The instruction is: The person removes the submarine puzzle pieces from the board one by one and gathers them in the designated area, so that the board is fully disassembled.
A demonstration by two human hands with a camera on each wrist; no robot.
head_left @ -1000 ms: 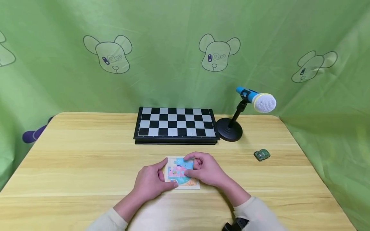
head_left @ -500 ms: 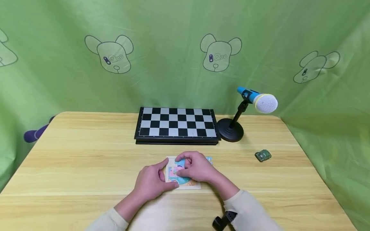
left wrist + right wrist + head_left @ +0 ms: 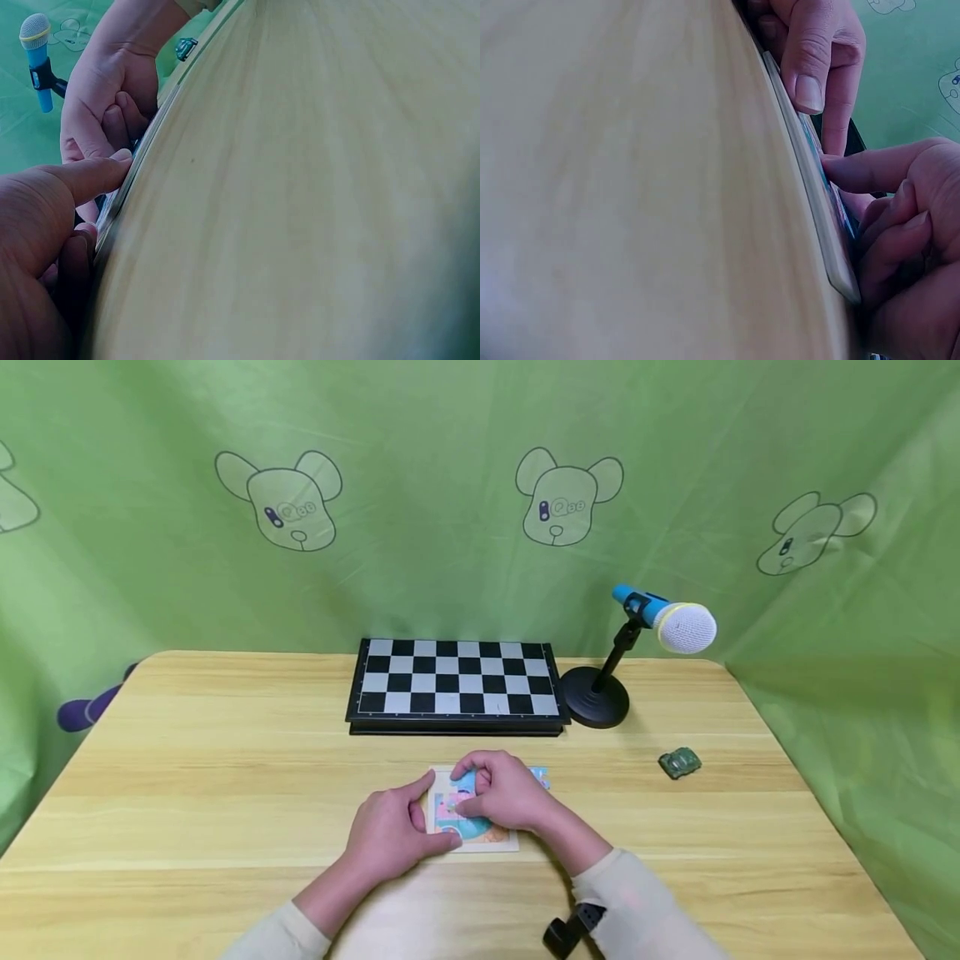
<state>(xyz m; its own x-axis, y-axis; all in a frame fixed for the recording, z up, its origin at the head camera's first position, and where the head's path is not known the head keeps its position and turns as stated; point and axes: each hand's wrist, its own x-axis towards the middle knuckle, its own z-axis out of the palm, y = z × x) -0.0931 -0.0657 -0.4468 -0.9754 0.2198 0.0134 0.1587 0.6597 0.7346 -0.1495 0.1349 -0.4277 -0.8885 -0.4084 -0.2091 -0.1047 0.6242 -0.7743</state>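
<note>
A small jigsaw puzzle [image 3: 471, 831] with a pale border and a pink and blue picture lies flat near the table's front. My left hand [image 3: 392, 831] grips its left side, forefinger at the upper corner, thumb over the lower edge. From the right, my right hand [image 3: 504, 793] reaches over the picture, thumb and forefinger at opposite sides of a blue puzzle piece [image 3: 465, 783] near the top; the palm hides much of the right half. The right wrist view has the puzzle's pale edge [image 3: 802, 157] side-on. Beyond the right hand shows another blue piece [image 3: 540, 774].
Behind the puzzle lies a black-and-white chessboard case [image 3: 459, 681]. A blue toy microphone [image 3: 686, 627] on a black stand [image 3: 595, 697] stands beside it. To the right sits a small green toy car [image 3: 680, 762]. Green printed cloth [image 3: 427, 510] hangs around the wooden table [image 3: 225, 760].
My right hand has shifted left across the picture, uncovering the blue piece at the right. The left hand keeps its place on the puzzle's left side.
</note>
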